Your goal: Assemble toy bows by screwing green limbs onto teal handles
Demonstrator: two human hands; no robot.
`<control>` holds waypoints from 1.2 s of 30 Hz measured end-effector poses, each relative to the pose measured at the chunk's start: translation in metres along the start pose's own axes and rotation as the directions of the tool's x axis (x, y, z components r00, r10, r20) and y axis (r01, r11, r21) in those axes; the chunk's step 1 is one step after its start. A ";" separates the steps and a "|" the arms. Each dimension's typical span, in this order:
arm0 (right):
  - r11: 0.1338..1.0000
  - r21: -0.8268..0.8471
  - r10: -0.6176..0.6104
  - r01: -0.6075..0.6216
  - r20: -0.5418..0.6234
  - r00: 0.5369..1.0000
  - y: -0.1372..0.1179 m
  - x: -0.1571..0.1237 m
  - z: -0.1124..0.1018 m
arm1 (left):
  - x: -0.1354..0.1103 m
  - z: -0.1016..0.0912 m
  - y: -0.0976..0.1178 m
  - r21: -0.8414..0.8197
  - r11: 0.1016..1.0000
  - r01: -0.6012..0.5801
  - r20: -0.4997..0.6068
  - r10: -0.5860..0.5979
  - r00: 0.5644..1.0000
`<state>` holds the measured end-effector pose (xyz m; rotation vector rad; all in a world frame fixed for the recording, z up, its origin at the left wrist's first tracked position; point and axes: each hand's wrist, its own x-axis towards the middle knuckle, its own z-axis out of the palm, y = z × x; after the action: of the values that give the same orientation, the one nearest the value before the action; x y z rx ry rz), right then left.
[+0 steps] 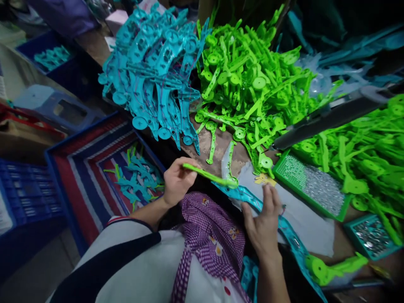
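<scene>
My left hand (177, 181) is closed around one end of a long green plastic arm piece (210, 176), held over the table's near edge. The piece's round end lies on a teal plastic arm piece (244, 195) flat on the table. My right hand (263, 225) rests on that teal piece with fingers stretched out and apart, pressing it down. A small yellow part (264, 180) lies just beyond my right fingers.
A heap of teal pieces (158, 71) and a heap of green pieces (249, 84) fill the back of the table. A green tray of small metal parts (311, 185) and a teal tray (370, 233) stand right. A blue crate with striped lining (85, 168) holds assembled pieces left.
</scene>
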<state>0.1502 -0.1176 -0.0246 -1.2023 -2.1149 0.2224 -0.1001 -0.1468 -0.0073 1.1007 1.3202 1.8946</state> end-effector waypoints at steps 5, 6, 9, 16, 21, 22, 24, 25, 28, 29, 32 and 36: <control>0.973 0.229 -0.008 -0.017 0.111 0.994 -0.005 -0.030 0.012 | 0.013 0.014 -0.027 -0.205 0.752 0.627 0.096 -0.622 0.777; 0.962 0.264 0.040 -0.065 0.099 0.994 -0.007 -0.033 0.012 | 0.021 0.019 -0.033 -0.202 0.719 0.665 0.125 -0.655 0.745; 0.938 0.306 0.148 -0.161 0.065 0.987 -0.011 -0.040 0.008 | 0.049 0.038 -0.051 -0.152 0.637 0.755 0.266 -0.710 0.652; 0.984 -0.018 -0.178 0.179 0.062 0.982 0.005 -0.034 0.019 | 0.092 0.078 -0.084 -0.099 0.541 0.835 0.403 -0.746 0.531; 0.951 0.043 -0.308 0.306 0.229 0.924 0.012 -0.016 0.025 | 0.098 0.086 -0.099 -0.025 0.553 0.833 0.444 -0.741 0.505; 0.948 0.069 -0.318 0.311 0.237 0.918 0.011 -0.013 0.026 | 0.100 0.086 -0.102 -0.004 0.560 0.829 0.450 -0.739 0.501; 0.952 0.119 -0.302 0.282 0.226 0.926 0.009 -0.007 0.027 | 0.105 0.084 -0.107 0.042 0.588 0.808 0.477 -0.722 0.501; 0.958 0.145 -0.276 0.249 0.214 0.937 0.008 -0.005 0.029 | 0.107 0.083 -0.109 0.075 0.615 0.785 0.495 -0.706 0.506; 0.966 0.238 -0.147 0.106 0.164 0.975 0.011 0.002 0.033 | 0.113 0.078 -0.114 0.244 0.765 0.596 0.480 -0.629 0.611; 0.963 0.262 -0.099 0.057 0.151 0.984 0.014 0.004 0.034 | 0.113 0.076 -0.115 0.322 0.820 0.473 0.456 -0.572 0.682; 0.960 0.279 -0.001 -0.033 0.124 0.992 0.023 0.010 0.039 | 0.112 0.068 -0.116 0.508 0.861 -0.005 0.486 -0.282 0.827; 0.963 0.265 0.022 -0.059 0.141 0.990 0.031 0.012 0.049 | 0.109 0.063 -0.122 0.529 0.738 -0.418 0.687 -0.083 0.722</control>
<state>0.1361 -0.0820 -0.0695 -1.0954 -2.0948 0.6062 -0.0993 0.0129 -0.0784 2.1044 1.4680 0.8820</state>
